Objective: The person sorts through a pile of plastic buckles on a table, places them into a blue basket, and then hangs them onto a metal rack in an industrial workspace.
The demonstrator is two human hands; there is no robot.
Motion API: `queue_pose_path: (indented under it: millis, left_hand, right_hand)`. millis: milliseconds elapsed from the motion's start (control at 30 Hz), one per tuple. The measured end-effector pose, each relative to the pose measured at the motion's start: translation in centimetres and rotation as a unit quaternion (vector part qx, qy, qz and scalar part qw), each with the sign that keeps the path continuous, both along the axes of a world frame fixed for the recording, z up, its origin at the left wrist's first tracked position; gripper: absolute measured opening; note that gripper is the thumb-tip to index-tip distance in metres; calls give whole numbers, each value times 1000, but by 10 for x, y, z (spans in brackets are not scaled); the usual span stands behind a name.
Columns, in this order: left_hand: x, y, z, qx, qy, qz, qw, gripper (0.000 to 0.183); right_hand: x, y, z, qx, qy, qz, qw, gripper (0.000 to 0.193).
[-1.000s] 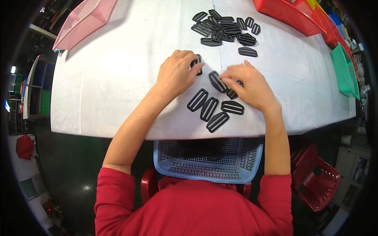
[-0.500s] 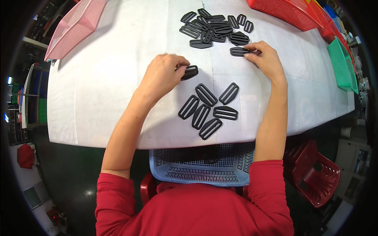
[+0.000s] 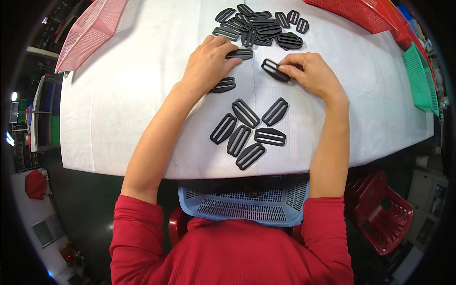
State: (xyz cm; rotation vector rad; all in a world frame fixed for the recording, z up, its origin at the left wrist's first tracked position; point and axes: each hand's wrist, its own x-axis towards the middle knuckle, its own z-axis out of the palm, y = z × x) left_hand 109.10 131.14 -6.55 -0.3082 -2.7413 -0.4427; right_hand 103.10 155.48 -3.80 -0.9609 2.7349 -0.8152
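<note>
**Right hand (image 3: 311, 73) pinches a tilted buckle (image 3: 275, 71), left hand (image 3: 209, 61) is at a second buckle (image 3: 241, 54)**

The grip of the right hand is narrow: thumb and index finger are closed on the right end of the black tilted buckle, whose other end points to the left and away from the person. The left hand has its thumb and fingers about the left end of the second buckle (if they press it firmly, I cannot tell). Below this hand, near the wrist, lies a third buckle (image 3: 223, 85), partly hidden.

Nearer to the person, six buckles (image 3: 239, 140) lie flat in a loose cluster, turned in different directions. Beyond the hands there is a heap of buckles (image 3: 268, 29), of which several overlap. All of these are on the white table (image 3: 118, 118).

Further out, a pink basket (image 3: 97, 33) stands at the far left, and a red basket (image 3: 354, 14) and a green basket (image 3: 420, 78) stand at the right. Between the table edge and the person is a blue basket (image 3: 242, 218). At the lower right is a dark red chair (image 3: 387, 213).
</note>
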Motion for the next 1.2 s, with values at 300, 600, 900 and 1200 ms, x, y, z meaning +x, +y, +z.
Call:
queue_pose_path:
  millis: [300,600,900,1200]
  left_hand:
    - [35,-6,9,74,-46,8,996,26]
    - [35,-36,2,373,-142,-24,917,37]
    - [30,-51,0,495,-146,35,856,38]
    - [10,-70,-37,548,-184,-35,815,33]
  right_hand:
    - [2,6,-7,-55,-43,-16,997,17]
    - [3,-6,-15,-128,-42,58,989,17]
    - [26,-34,-25,-150,-38,135,979,25]
    - [129,6,-2,-133,60,-2,989,25]
